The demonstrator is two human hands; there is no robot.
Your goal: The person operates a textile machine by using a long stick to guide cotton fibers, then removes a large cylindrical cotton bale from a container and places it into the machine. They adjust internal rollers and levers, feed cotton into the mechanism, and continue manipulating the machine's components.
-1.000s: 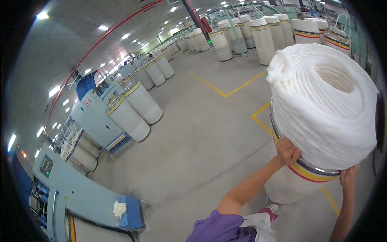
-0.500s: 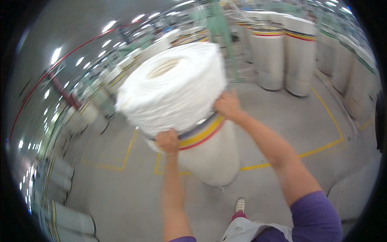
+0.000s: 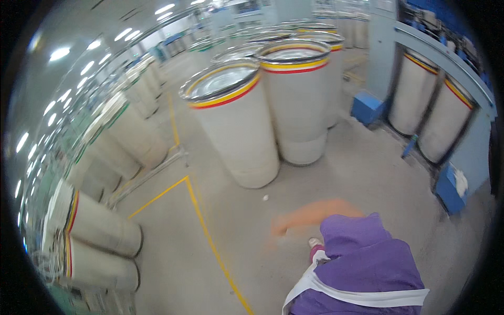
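Gone from the hands is the white fibre-heaped can; one blurred bare arm (image 3: 315, 214) now swings out over the grey concrete floor (image 3: 173, 252), its hand a smear, so whether it is spread or closed I cannot tell; the other hand is out of sight. Nearest stands a tall smooth cylindrical can (image 3: 236, 123), upright, yellow-and-red banded rim, mouth upward, beyond the arm. Its twin (image 3: 300, 94) stands just right.

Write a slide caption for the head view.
Blurred bare arm swings empty above grey floor near tall white cylindrical can with yellow-red rim.
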